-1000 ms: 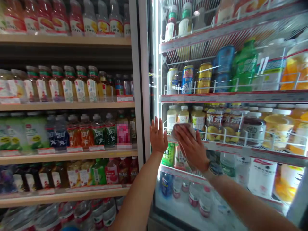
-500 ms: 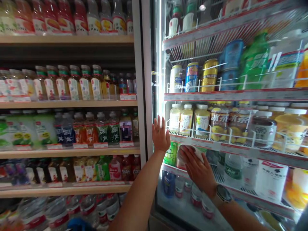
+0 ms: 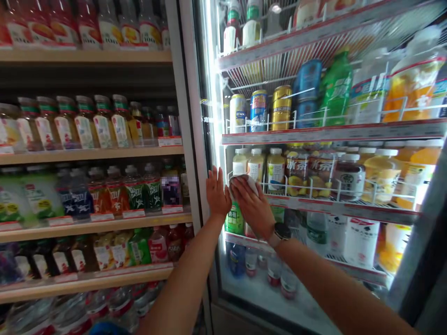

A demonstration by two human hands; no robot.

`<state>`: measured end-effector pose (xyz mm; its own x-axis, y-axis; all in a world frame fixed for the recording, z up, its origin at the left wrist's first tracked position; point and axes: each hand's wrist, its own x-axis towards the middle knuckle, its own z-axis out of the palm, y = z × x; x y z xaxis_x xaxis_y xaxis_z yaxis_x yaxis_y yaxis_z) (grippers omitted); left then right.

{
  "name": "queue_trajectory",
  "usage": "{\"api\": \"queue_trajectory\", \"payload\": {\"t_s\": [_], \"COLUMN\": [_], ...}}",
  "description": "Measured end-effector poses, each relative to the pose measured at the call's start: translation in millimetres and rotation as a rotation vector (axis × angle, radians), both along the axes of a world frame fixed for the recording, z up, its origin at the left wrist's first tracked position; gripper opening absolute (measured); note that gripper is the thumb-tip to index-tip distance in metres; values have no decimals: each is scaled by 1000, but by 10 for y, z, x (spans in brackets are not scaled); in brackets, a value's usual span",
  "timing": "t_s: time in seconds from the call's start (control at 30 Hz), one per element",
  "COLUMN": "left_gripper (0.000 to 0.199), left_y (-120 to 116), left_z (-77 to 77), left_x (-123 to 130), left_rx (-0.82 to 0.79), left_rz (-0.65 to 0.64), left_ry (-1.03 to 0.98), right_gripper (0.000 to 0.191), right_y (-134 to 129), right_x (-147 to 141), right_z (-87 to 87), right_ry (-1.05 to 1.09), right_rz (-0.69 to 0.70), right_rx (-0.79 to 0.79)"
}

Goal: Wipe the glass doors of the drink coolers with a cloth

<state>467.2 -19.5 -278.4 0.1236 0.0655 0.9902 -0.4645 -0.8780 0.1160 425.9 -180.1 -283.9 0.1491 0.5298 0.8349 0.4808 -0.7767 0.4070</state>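
My left hand (image 3: pixel 218 193) lies flat with its fingers spread against the left edge of the glass fridge door (image 3: pixel 258 298), holding nothing. Just to its right, my right hand (image 3: pixel 252 202) presses a whitish cloth (image 3: pixel 244 180) to the glass, its fingers stretched over it. The cloth shows above and beside the fingertips; the palm hides the rest. A dark watch (image 3: pixel 282 231) is on my right wrist. Behind the glass, pale yellow bottles (image 3: pixel 275 170) stand near the cloth, and a green drink (image 3: pixel 234 221) shows below it.
Wooden shelves (image 3: pixel 87 156) full of bottled drinks stand on the left. A grey frame (image 3: pixel 186 116) separates them from the fridge. Wire fridge shelves (image 3: pixel 314 135) hold cans (image 3: pixel 281 108), a green bottle (image 3: pixel 337 86) and large jugs. Something blue (image 3: pixel 110 328) shows at the bottom edge.
My right hand has moved the cloth up and to the left across the glass, closer to my left hand. The view has shifted to the right; my left hand stays near the door's edge.
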Motion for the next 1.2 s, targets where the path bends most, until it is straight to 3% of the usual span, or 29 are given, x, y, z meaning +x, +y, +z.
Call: {"api": "queue_trajectory", "payload": {"t_s": [0.17, 0.3, 0.4, 0.5, 0.6, 0.7, 0.83, 0.93, 1.03, 1.2], "left_gripper": [51, 54, 58, 61, 62, 62, 59, 54, 54, 56], "left_y": [-32, -306, -530, -659, -716, -756, -776, -743, -676, -525], "left_z": [62, -22, -110, -162, -193, -201, -176, -206, -370, -813], "left_x": [-320, -696, -764, -663, -509, -373, -255, -224, -240, -342], "left_rx": [-57, 50, 36, -63, -68, -11, 39, 85, 115, 189], "left_rz": [-195, -348, -450, -497, -353, -127, 80, 137, 139, 174], "left_ry": [19, 56, 157, 213, 235, 219, 125, 42, -8, 45], "right_gripper": [65, 67, 71, 77, 77, 73, 63, 62, 66, 70], "right_y": [228, 264, 154, -109, -422, -630, -665, -629, -625, -636], "right_x": [-8, -67, -92, -100, -95, -72, -36, -18, -6, -2], "right_z": [18, -4, 66, 191, 294, 299, 193, 128, 102, 93], "right_ry": [9, 79, 168, 208, 190, 90, -67, -109, -112, -101], "right_rz": [53, 126, 236, 378, 426, 273, 104, 55, 67, 97], "right_rx": [89, 165, 140, 26, -60, -45, -26, -19, -26, -34]}}
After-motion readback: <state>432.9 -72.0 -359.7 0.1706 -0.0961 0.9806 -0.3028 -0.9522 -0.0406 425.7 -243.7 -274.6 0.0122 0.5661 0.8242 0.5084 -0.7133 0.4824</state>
